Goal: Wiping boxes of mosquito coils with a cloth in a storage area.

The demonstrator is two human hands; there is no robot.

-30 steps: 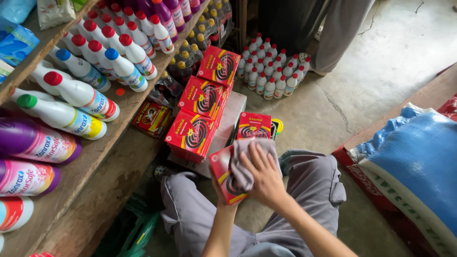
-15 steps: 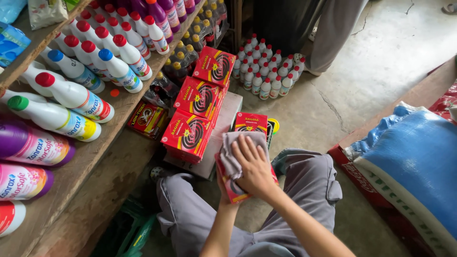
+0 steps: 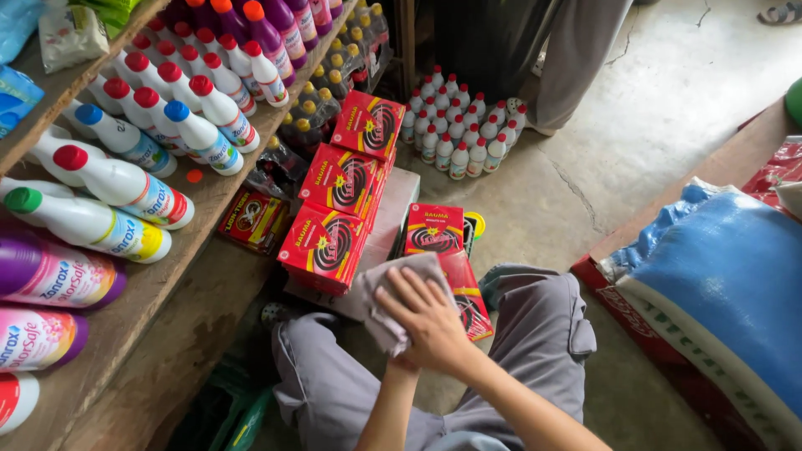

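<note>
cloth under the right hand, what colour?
Grey, slightly mauve. The cloth lies under the right hand on a red box; head view, the only one.

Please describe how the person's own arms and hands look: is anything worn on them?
Both forearms are bare, with no sleeves in view. The right hand shows no glove, ring or watch. The left hand is hidden; only its bare forearm shows. Grey trousers cover the legs.
</note>
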